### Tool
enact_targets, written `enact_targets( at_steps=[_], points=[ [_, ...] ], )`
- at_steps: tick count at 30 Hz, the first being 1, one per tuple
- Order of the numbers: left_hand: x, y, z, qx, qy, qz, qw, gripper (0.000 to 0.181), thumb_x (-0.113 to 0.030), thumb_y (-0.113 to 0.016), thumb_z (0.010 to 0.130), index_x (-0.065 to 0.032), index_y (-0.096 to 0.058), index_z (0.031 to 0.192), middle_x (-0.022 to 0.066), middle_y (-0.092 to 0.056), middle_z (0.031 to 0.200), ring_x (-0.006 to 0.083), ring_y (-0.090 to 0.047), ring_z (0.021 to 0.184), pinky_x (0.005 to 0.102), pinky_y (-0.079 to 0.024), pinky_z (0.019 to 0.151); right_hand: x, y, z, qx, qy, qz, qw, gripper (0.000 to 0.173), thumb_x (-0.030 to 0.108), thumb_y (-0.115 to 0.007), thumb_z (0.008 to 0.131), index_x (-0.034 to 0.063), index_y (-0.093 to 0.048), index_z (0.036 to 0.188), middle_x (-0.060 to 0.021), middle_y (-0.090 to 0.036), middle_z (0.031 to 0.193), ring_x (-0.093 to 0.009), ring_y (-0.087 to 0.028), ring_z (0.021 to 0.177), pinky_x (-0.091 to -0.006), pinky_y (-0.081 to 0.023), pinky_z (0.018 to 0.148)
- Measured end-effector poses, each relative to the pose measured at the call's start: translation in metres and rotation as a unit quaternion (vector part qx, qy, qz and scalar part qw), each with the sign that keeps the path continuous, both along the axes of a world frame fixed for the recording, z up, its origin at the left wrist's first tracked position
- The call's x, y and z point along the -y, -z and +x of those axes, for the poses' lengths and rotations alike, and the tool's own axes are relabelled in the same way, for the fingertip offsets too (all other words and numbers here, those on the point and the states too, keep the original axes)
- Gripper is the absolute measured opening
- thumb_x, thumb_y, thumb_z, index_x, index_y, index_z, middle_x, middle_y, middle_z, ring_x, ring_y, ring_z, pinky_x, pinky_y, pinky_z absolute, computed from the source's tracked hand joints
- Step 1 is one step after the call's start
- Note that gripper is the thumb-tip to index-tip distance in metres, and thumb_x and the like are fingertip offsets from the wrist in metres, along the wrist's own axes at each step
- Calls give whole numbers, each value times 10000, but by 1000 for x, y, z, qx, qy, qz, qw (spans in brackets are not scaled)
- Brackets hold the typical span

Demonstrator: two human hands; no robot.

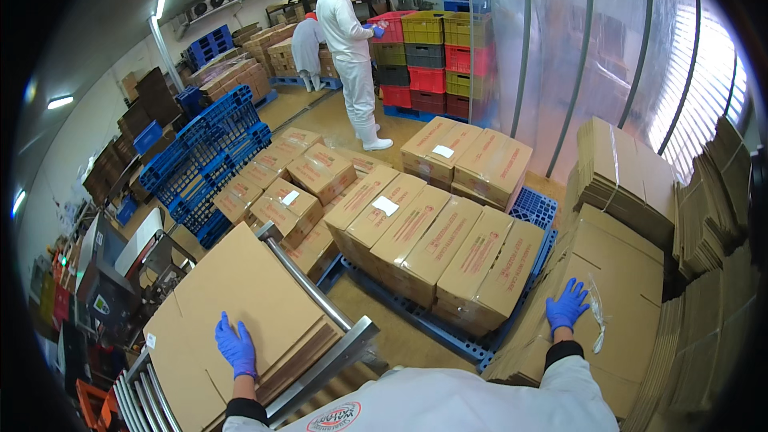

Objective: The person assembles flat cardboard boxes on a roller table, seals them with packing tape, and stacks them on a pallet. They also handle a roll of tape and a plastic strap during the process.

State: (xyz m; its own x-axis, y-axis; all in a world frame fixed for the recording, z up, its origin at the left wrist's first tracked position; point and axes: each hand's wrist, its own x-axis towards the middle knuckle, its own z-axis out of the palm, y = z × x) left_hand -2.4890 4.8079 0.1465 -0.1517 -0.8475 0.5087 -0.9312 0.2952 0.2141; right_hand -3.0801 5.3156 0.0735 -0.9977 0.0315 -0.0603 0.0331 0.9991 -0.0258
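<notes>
My left hand [236, 345], in a blue glove, rests with fingers apart on a stack of flattened cardboard cartons [240, 276]. That stack lies on a metal roller conveyor [147, 393]. On the other side my right hand [566, 307], also blue-gloved, is spread over a second stack of flat cartons [618, 264]. Beside its fingers lies a crumpled strip of clear plastic [597, 318]. Neither hand grips anything that I can see.
Ahead, sealed cartons [444, 240] stand on a blue plastic pallet [414, 318]. A blue pallet [207, 156] leans upright behind more cartons [321, 171]. One person [354, 60] stands near stacked crates [426, 66]; another [308, 45] bends farther back. Strip curtains [552, 42] hang right.
</notes>
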Motion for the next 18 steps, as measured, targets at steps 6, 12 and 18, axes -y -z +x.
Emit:
enact_targets(
  at_steps=[6,12,18],
  points=[
    [-11,-10,-13,-28,108,-25,993,587,-192,-605,920,-29,-414,1451,239,-481,1364,384,-456,1251,457,-366,1056,-11,1,-6,36,-1,-28,999,1138,526,-736,737,185,-56,1583,-167,-60,1636,-411,-56,1496,-682,-154,1121],
    [-11,-15,-9,-55,138,27,989,593,-189,-602,925,-29,-403,1460,237,-486,1356,373,-448,1258,455,-361,1060,17,-4,59,-8,127,26,991,1139,528,-740,729,187,-65,1581,-176,-96,1624,-432,-107,1478,-707,-223,1063],
    [-3,-7,-5,-98,124,51,986,565,-205,-592,939,-49,-419,1455,226,-521,1298,362,-483,1207,442,-386,1035,18,-6,76,2,195,42,980,1067,506,-706,763,191,-91,1576,-198,-121,1611,-474,-142,1453,-726,-236,1030]
  ],
)
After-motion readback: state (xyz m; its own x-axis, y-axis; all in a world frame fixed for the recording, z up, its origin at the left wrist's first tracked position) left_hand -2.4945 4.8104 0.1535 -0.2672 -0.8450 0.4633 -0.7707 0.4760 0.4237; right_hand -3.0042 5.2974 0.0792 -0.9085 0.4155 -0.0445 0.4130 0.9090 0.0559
